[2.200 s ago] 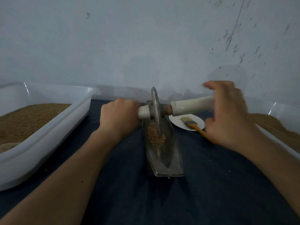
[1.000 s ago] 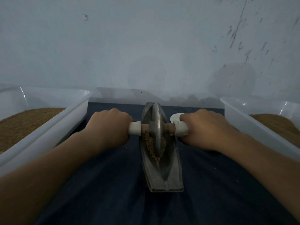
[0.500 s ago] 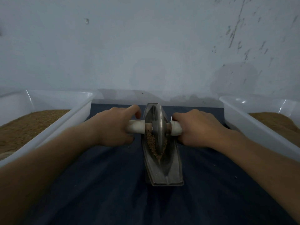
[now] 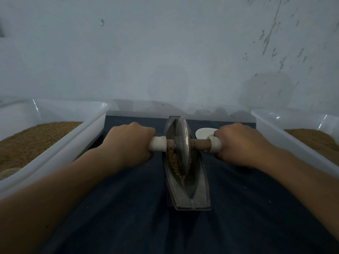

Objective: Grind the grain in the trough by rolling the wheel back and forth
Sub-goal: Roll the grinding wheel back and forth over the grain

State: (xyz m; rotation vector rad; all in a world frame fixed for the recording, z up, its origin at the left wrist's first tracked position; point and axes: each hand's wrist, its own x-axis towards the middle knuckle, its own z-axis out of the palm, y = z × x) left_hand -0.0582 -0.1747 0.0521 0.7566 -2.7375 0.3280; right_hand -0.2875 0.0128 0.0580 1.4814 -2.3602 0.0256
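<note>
Mid-grind at frame centre: left hand (image 4: 131, 143) and right hand (image 4: 240, 143) clench the axle handles, wheel (image 4: 182, 143) upright in the grain-laden trough (image 4: 199, 191) (grain (image 4: 173, 161) still coarse); next, a firm, level roll.

Scuffed pale wall (image 4: 165, 52) — dim light.

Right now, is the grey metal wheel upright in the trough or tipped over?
Upright: the grey metal disc wheel stands on edge in the boat-shaped metal trough, left hand and right hand gripping its white-wrapped handles.
</note>
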